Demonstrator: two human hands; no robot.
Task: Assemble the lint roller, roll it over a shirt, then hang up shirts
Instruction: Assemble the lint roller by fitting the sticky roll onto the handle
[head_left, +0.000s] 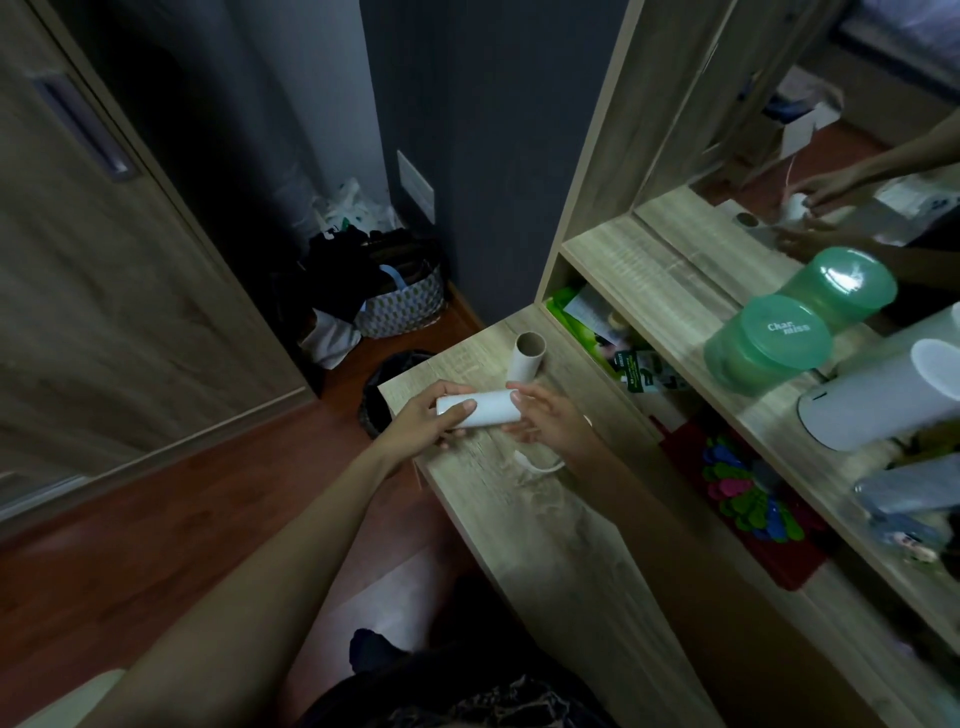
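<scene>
The lint roller refill (478, 409), a white paper-wrapped cylinder, sits just left of frame centre, held above the near corner of the wooden desk (545, 519); its long axis runs roughly left to right across the frame, tilted slightly down toward the right. The left hand (423, 415) wraps the roll's left half, thumb on top and fingers curled beneath, so that grip is pressed closed around the roll; the right hand (545, 415) meets the roll's right end with fingertips touching its rim, and whether it pinches the end or only steadies it I cannot tell. A thin white curved piece (540, 465), probably the roller handle, lies on the desk just below the right hand, partly hidden by the wrist; so the handle lies nearer the right hand, and the roll's open right end faces that side. An empty cardboard core (527, 356) stands upright on the desk just above the hands. I judge the coming move turns on lining the handle's spindle up with the roll's long axis and sliding it in from the right; no shirt is plainly in view.
</scene>
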